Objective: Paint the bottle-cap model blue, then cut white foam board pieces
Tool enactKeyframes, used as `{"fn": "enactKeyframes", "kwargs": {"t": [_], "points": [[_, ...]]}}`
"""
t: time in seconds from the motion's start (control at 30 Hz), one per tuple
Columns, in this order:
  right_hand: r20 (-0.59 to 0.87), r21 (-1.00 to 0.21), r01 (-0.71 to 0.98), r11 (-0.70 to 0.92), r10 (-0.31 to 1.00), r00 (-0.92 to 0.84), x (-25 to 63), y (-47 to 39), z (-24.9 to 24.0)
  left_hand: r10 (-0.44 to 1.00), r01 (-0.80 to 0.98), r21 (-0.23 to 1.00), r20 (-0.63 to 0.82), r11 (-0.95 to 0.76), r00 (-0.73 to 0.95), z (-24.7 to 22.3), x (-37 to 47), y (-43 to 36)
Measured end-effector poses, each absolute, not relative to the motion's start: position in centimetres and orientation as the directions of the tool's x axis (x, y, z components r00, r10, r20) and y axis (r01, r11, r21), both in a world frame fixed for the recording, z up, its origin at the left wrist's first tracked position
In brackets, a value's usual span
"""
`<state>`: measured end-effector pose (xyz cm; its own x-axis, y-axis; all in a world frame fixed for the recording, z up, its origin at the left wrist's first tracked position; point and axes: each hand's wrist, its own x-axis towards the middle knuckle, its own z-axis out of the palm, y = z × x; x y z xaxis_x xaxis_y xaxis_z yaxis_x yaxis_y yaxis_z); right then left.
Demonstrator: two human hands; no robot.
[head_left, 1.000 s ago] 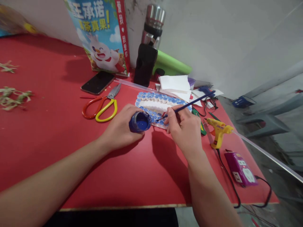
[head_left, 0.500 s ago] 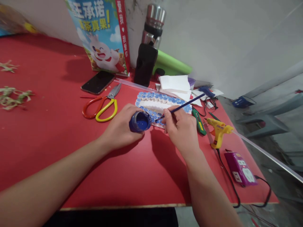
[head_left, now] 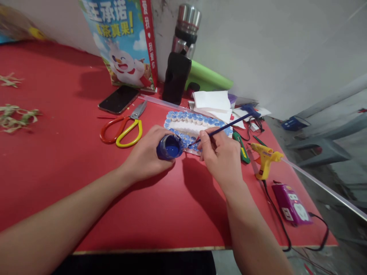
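Red and smooth, the tabletop (head_left: 160, 214) bore an oblong white piece (head_left: 186, 126) edged with blue-topped rounds (head_left: 179, 115). Beside it, the left hand (head_left: 145, 152) curled around a clear jar (head_left: 162, 151) of blue paint (head_left: 172, 150), apparently keeping it within reach; the right hand (head_left: 224, 157), nearly closed, pinched a slim dark-blue paintbrush (head_left: 229, 125) low, likely for control, its tip (head_left: 190, 145) seemingly on the rounds.

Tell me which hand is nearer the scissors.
Left. The left hand, around the jar, is just right of the scissors; the right hand, holding the brush, is farther right, beyond the jar.
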<state>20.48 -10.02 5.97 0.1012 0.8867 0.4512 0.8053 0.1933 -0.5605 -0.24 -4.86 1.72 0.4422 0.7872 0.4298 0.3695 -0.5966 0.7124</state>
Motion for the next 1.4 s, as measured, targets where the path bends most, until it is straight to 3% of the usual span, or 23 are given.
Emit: {"fn": "enactKeyframes", "kwargs": {"t": [1.4], "points": [[0.422,-0.572,0.797,0.196,0.903,0.081,20.22,-9.91,5.54,0.805,0.383,0.725,0.407,-0.572,0.431,1.91,-0.3,-4.93]]}}
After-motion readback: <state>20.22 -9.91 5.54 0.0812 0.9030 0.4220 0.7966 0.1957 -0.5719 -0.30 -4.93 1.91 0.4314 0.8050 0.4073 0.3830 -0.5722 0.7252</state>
